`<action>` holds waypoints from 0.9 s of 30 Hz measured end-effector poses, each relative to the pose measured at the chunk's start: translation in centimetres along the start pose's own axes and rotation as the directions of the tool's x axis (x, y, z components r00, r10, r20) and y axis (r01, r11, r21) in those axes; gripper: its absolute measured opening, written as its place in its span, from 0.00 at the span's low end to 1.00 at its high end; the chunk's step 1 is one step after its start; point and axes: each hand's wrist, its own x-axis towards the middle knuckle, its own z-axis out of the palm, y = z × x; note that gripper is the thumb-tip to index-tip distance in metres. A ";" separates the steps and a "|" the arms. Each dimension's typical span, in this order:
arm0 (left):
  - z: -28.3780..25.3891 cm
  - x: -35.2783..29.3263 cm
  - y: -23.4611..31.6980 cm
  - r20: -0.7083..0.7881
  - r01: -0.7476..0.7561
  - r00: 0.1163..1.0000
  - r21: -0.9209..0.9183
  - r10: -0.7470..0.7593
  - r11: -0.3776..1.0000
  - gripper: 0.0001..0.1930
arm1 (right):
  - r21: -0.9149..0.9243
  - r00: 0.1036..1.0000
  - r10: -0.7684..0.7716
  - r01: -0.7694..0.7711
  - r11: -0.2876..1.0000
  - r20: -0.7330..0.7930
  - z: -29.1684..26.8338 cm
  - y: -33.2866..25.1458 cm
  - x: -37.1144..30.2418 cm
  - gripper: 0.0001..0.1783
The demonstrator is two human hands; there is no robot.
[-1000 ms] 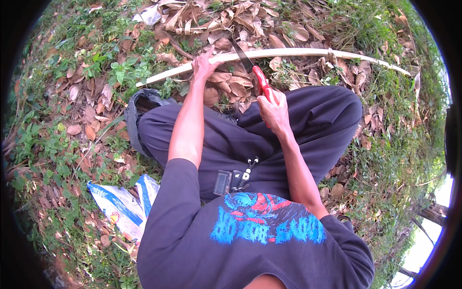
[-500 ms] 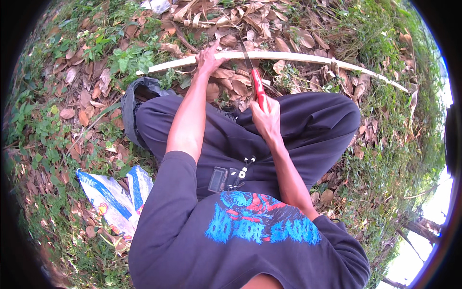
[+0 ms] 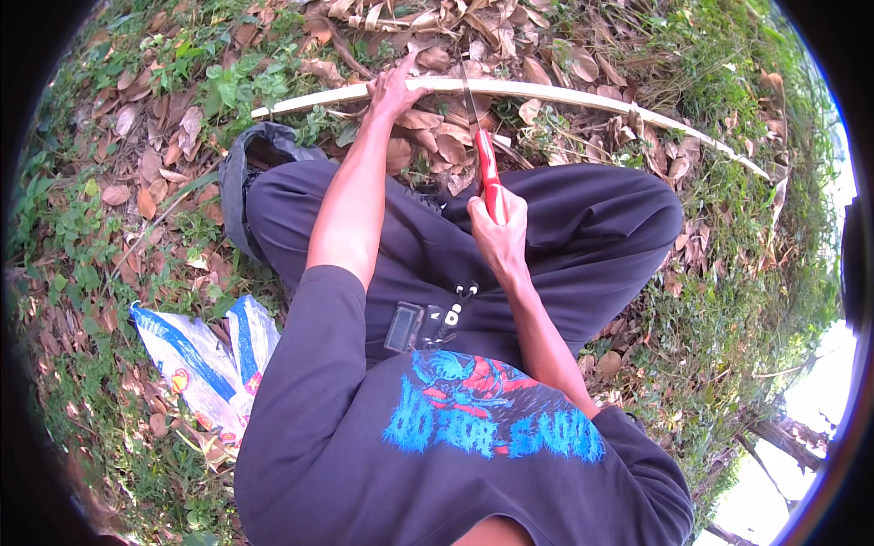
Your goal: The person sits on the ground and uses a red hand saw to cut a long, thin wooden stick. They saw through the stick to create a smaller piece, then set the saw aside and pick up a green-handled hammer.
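Note:
A long, pale wooden strip [image 3: 564, 96], possibly bamboo, lies across the leaf litter in front of my crossed legs. My left hand [image 3: 391, 95] is closed around it left of its middle, thumb pointing right along it. In my right hand [image 3: 503, 233] is a hand saw [image 3: 488, 168] with a red handle and a narrow dark blade. The blade crosses the strip just right of my left hand, its tip pointing away from me. Whether the teeth have cut into the wood is too small to tell.
Dry brown leaves and green weeds cover the ground. A white plastic sack with blue stripes [image 3: 187, 350] lies at my left. Beside my left knee is a dark grey crumpled item [image 3: 237, 196]. A small black device [image 3: 402, 328] sits at my waist.
The saw has drawn back toward me relative to the strip, leaving more blade between strip and handle. The whole view has shifted slightly. My left hand keeps its hold.

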 end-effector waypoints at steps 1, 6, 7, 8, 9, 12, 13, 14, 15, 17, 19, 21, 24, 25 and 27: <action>-0.1 0.1 0.3 -0.015 0.001 1.000 0.015 -0.001 1.000 0.46 | -0.025 1.000 -0.015 0.014 1.000 -0.008 -0.1 0.1 -0.5 0.14; -0.6 0.3 0.6 -0.007 -0.007 1.000 0.026 0.007 1.000 0.47 | 0.088 0.997 0.050 -0.055 0.995 0.060 -0.2 -0.6 0.5 0.10; -0.6 0.0 0.6 -0.002 0.012 1.000 0.039 -0.012 0.999 0.47 | 0.090 0.995 0.057 -0.065 0.994 0.086 -0.1 -1.0 1.0 0.09; -0.6 -0.3 0.5 0.003 0.030 1.000 0.053 -0.031 0.998 0.47 | 0.111 0.992 0.073 -0.084 0.990 0.101 -0.2 -0.8 1.1 0.08; -0.7 -0.6 0.9 0.006 0.048 0.999 0.060 -0.049 0.997 0.48 | 0.112 0.993 0.081 -0.091 0.990 0.090 -0.6 -0.8 1.3 0.08; -1.2 -0.8 1.5 0.013 0.032 0.999 0.018 -0.033 0.999 0.50 | 0.175 0.990 0.127 -0.135 0.975 0.060 -2.4 -1.0 1.7 0.07; -1.3 -0.9 1.4 -0.007 0.010 1.000 -0.003 -0.010 1.000 0.51 | 0.249 0.977 0.193 -0.209 0.946 0.087 -3.2 -1.6 1.6 0.08; -1.3 -1.1 1.2 0.008 0.007 1.000 -0.046 -0.007 0.999 0.51 | 0.260 0.977 0.191 -0.210 0.943 0.096 -3.6 -1.6 1.5 0.08; -1.2 -1.1 1.2 0.004 0.017 1.000 -0.041 -0.017 0.999 0.52 | 0.274 0.977 0.189 -0.210 0.939 0.100 -3.8 -1.6 1.5 0.08; -1.0 -1.2 1.2 -0.006 0.040 0.999 -0.031 -0.040 0.999 0.52 | 0.219 0.980 0.172 -0.189 0.957 0.095 -3.3 -1.7 1.5 0.08; -0.8 -1.2 1.2 -0.022 0.035 0.999 -0.017 -0.036 0.999 0.54 | 0.171 0.988 0.135 -0.147 0.974 0.081 -2.8 -1.1 2.0 0.08; -0.9 -1.2 1.2 -0.032 0.040 0.999 0.021 -0.039 0.999 0.54 | 0.129 0.995 0.073 -0.081 0.988 0.068 -1.7 0.0 4.1 0.08; -0.8 -1.1 1.6 -0.040 0.023 0.999 -0.020 -0.024 1.000 0.54 | 0.006 0.997 0.054 -0.054 0.999 0.050 -0.8 -0.2 5.7 0.09; -0.9 -1.2 1.7 -0.025 0.026 0.999 -0.027 -0.027 0.999 0.54 | -0.035 0.999 0.034 -0.033 0.999 0.038 -0.5 -0.2 5.8 0.09; -1.2 -1.3 1.9 -0.003 0.039 0.999 -0.043 -0.039 0.998 0.53 | 0.023 0.998 0.036 -0.037 0.999 0.042 -0.5 1.7 4.5 0.08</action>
